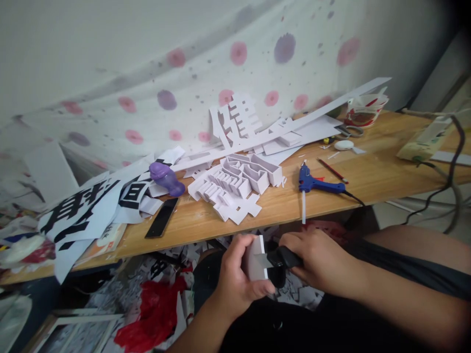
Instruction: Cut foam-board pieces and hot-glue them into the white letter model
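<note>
Currently gripping a white foam-board piece [253, 264] by its edges in the fingers of the left hand [235, 274], nearer than the blue hot glue gun [319, 185] and to its left, just off the front of the worktop [206, 223]. Clasping a black-handled tool [283, 257] in the closed fingers of the right hand [316, 255], directly nearer than the glue gun, and holding its grey blade at the edge of the piece; unable to tell touching from mere overlap. Showing, left of the glue gun, a white raised-character assembly [237, 182]; farther left, a black smartphone [162, 219], a purple object [167, 180] and sheets printed with large black characters [86, 198]. Just right of the glue gun, lying close, a pencil [333, 170]; beyond and right, scissors [353, 132] and a tub [366, 113]. Also showing, well left of the glue gun and below worktop level, a crumpled red plastic bag [152, 311].
</note>
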{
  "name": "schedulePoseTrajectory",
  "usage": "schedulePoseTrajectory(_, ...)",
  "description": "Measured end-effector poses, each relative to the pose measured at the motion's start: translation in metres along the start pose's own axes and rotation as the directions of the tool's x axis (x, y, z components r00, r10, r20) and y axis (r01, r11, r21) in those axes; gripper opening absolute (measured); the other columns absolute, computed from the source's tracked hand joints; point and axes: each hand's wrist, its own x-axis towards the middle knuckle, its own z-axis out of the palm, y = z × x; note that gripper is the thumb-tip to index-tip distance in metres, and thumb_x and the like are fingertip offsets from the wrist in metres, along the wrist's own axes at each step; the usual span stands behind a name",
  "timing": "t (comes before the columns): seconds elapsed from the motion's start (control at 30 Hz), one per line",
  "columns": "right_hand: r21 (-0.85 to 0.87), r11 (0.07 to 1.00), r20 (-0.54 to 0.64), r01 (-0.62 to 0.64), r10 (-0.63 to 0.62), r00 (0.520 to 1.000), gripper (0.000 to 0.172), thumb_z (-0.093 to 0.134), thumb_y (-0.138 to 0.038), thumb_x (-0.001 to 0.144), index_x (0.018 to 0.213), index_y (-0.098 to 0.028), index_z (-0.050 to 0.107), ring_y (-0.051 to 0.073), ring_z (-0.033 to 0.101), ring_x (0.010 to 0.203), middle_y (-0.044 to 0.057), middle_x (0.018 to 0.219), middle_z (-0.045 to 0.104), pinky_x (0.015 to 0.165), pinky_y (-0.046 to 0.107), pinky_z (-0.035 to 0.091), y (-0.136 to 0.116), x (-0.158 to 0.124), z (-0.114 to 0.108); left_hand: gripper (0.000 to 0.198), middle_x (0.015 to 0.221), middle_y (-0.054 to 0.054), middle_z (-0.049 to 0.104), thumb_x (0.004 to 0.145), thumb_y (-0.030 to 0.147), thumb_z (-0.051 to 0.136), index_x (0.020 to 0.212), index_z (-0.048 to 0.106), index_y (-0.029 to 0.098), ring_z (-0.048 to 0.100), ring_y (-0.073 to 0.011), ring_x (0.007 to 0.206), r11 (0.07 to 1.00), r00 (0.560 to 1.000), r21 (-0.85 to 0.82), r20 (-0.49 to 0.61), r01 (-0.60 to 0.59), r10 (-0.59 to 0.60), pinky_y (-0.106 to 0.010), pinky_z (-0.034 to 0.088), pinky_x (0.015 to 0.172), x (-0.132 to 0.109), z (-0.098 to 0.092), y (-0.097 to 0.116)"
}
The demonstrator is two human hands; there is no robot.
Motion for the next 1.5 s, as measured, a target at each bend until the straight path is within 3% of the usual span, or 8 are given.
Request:
schedulePoseTrajectory(0.2,-0.108,0.994,-0.033,-0.022,0.018,0.999,0.014,0.054,-0.010,0.068,0.078,-0.019,0.049,0.017,0.058,0.066,0.002,0.076,0.062,0.058,0.026,0.033,0.003,0.002,0.002,0.073,0.089,-0.005,0.058,0.061,0.077,0.057,0.105,0.055,0.019,0.057,-0.0198,0.076,0.995,0.998,0.083,0.013,-0.058,0.057,-0.029,0.046,0.067,-0.003,-0.003,0.005)
schedulePoseTrajectory(0.43,-0.064,0.993,-0.033,0.097,-0.099,0.995,0.010,0.051,-0.012,0.070,0.075,-0.019,0.047,0.015,0.054,0.061,0.001,0.071,0.059,0.055,0.026,0.030,-0.001,0.001,0.004,0.073,0.085,-0.003,0.055,0.061,0.078,0.057,0.104,0.054,0.019,0.053,-0.0173,0.071,0.991,0.997,0.116,0.019,-0.071,0.069,-0.028,0.044,0.064,-0.006,-0.007,0.008)
schedulePoseTrajectory(0.93,-0.134,0.988,-0.088,0.075,-0.087,0.992,0.009,0.049,-0.011,0.071,0.078,-0.018,0.048,0.016,0.054,0.062,0.002,0.072,0.059,0.056,0.026,0.029,0.001,0.005,0.022,0.073,0.086,-0.004,0.055,0.058,0.077,0.060,0.102,0.056,0.019,0.053,-0.0191,0.075,1.000,1.000,0.007,0.008,0.003,-0.003,-0.028,0.043,0.065,-0.022,-0.008,0.006)
schedulePoseTrajectory(1.1,0.025,0.999,-0.023,-0.048,0.048,0.999,0.011,0.051,-0.010,0.070,0.079,-0.017,0.050,0.018,0.056,0.065,0.004,0.073,0.060,0.059,0.026,0.034,0.008,0.008,0.023,0.075,0.084,-0.005,0.055,0.057,0.079,0.058,0.099,0.056,0.018,0.053,-0.0186,0.072,1.000,0.999,-0.001,0.034,0.024,-0.024,-0.028,0.043,0.063,-0.026,-0.008,0.007)
schedulePoseTrajectory(1.2,0.084,0.993,-0.014,-0.083,0.084,0.996,0.005,0.050,-0.014,0.079,0.076,-0.017,0.049,0.015,0.056,0.064,0.002,0.071,0.059,0.058,0.024,0.038,0.012,0.009,0.022,0.077,0.082,-0.004,0.055,0.055,0.081,0.057,0.099,0.056,0.018,0.053,-0.0175,0.069,0.994,1.000,0.105,0.002,-0.010,0.010,-0.028,0.043,0.061,-0.027,-0.010,0.008)
schedulePoseTrajectory(1.27,0.197,0.976,-0.017,-0.093,0.098,0.995,0.014,0.049,-0.024,0.086,0.074,-0.018,0.048,0.013,0.053,0.061,0.000,0.068,0.057,0.058,0.023,0.040,0.010,0.010,0.021,0.075,0.082,-0.004,0.056,0.058,0.080,0.057,0.101,0.055,0.018,0.054,-0.0180,0.069,0.974,0.999,0.228,-0.032,-0.010,0.017,-0.029,0.044,0.062,-0.026,-0.009,0.006)
schedulePoseTrajectory(1.4,0.572,0.813,0.005,-0.110,0.130,0.991,0.029,0.052,-0.045,0.088,0.078,-0.018,0.054,0.015,0.055,0.067,0.000,0.070,0.057,0.060,0.023,0.044,-0.003,0.011,0.025,0.080,0.084,-0.009,0.060,0.055,0.081,0.056,0.100,0.058,0.015,0.057,-0.0250,0.077,0.831,0.996,0.555,-0.047,-0.043,0.082,-0.040,0.047,0.070,-0.024,0.000,-0.006)
schedulePoseTrajectory(1.5,0.638,0.759,0.034,-0.132,0.144,0.989,0.030,0.057,-0.047,0.083,0.083,-0.017,0.057,0.017,0.056,0.070,0.002,0.076,0.060,0.063,0.026,0.046,-0.009,0.011,0.032,0.076,0.082,-0.011,0.061,0.057,0.079,0.058,0.098,0.062,0.014,0.057,-0.0268,0.076,0.724,0.992,0.687,-0.034,-0.065,0.121,-0.044,0.047,0.071,-0.025,0.009,-0.015)
